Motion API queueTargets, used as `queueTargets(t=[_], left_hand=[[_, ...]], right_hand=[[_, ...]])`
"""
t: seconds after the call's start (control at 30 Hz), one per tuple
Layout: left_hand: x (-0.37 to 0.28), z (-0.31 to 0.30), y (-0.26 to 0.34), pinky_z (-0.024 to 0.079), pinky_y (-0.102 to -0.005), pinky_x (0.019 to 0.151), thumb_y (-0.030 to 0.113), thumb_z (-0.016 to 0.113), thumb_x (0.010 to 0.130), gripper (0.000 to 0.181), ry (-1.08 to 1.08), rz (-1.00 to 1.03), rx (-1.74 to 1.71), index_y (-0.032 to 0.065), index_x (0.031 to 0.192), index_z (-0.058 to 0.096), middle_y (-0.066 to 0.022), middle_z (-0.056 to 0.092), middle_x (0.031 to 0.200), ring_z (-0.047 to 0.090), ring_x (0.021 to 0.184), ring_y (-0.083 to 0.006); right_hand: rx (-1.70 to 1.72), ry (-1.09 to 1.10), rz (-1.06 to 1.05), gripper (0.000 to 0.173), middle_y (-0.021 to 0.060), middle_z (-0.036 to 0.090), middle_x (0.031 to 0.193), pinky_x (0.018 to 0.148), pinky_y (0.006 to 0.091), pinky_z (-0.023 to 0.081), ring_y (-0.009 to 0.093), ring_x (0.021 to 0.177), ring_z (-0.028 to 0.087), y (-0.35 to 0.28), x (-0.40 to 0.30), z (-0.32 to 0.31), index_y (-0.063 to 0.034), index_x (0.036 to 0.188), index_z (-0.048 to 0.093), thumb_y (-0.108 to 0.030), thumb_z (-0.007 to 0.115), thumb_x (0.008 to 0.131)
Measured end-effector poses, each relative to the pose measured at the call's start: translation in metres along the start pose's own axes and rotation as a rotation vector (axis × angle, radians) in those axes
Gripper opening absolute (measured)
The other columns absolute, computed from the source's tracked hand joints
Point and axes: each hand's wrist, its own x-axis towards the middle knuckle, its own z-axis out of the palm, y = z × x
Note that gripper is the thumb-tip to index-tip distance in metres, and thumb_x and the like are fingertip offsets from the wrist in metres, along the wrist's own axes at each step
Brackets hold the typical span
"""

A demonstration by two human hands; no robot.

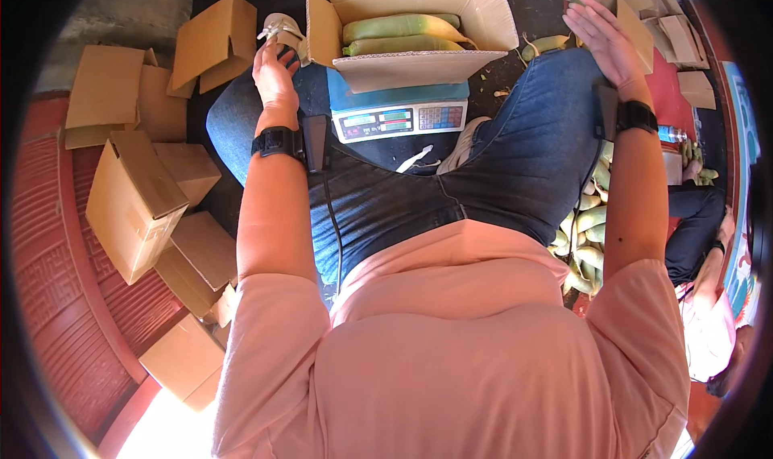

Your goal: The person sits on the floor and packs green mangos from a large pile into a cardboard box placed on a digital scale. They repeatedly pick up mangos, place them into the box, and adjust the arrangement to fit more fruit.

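Observation:
A cardboard box (423,72) with raised flaps stands on a digital price-computing scale (401,121) between my legs. Inside lie several long green radishes (404,29). My left hand (276,78) is left of the box, fingers apart and empty, close to a laced shoe (281,29). Off to the right, above my knee, my right hand (609,45) has its fingers stretched out beside another cardboard box (631,30). A small green thing (577,0) shows at its fingertips; whether the hand grips it is hidden.
Cardboard boxes (136,199) crowd the left side by a red patterned wall (42,235). A pile of pale radishes (589,241) lies by my right hip, and a loose radish (543,45) beyond my right knee. Another person (703,296) sits at far right near a plastic bottle (671,134).

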Motion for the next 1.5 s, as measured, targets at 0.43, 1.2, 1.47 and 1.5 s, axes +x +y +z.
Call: queueTargets(t=[0.43,1.2,1.47,1.5], left_hand=[[-0.004,0.006,-0.001,0.042,-0.0317,0.082,0.032,0.046,0.088,0.043,-0.098,0.021,0.095,0.0074,0.123,0.05,-0.0097,0.052,0.115,0.051,0.098,-0.0198],[-0.017,0.044,-0.008,0.032,-0.0356,0.1,0.033,0.047,0.091,0.05,-0.329,0.277,0.503,-0.0008,0.127,0.041,-0.0228,0.045,0.126,0.042,0.12,-0.0327],[-0.007,0.036,-0.017,0.03,-0.0308,0.1,0.03,0.047,0.093,0.055,-0.284,0.17,0.429,-0.0084,0.13,0.035,-0.0195,0.043,0.131,0.04,0.12,-0.025],[-0.008,0.035,-0.011,0.031,-0.0304,0.099,0.03,0.045,0.093,0.053,-0.329,0.144,0.398,-0.0069,0.13,0.036,-0.0187,0.044,0.13,0.042,0.119,-0.0242]], right_hand=[[-0.611,-0.284,0.093,0.033,0.0035,0.058,0.104,0.086,0.0286,0.045,0.014,0.097,0.055,0.0,0.027,0.098,-0.009,0.12,0.051,-0.016,0.055,0.088],[-1.46,-0.81,0.626,0.07,0.0229,0.047,0.123,0.093,0.0379,0.039,0.033,0.115,0.046,0.103,0.085,0.166,0.0005,0.128,0.029,-0.026,0.069,0.077],[-1.39,-0.896,0.5,0.06,0.018,0.057,0.106,0.085,0.0351,0.044,0.026,0.1,0.054,0.076,0.091,0.175,0.0025,0.113,0.05,-0.042,0.067,0.076],[-1.341,-0.925,0.504,0.055,0.016,0.059,0.099,0.081,0.034,0.046,0.024,0.095,0.056,0.054,0.091,0.177,0.0021,0.108,0.052,-0.041,0.067,0.077]])
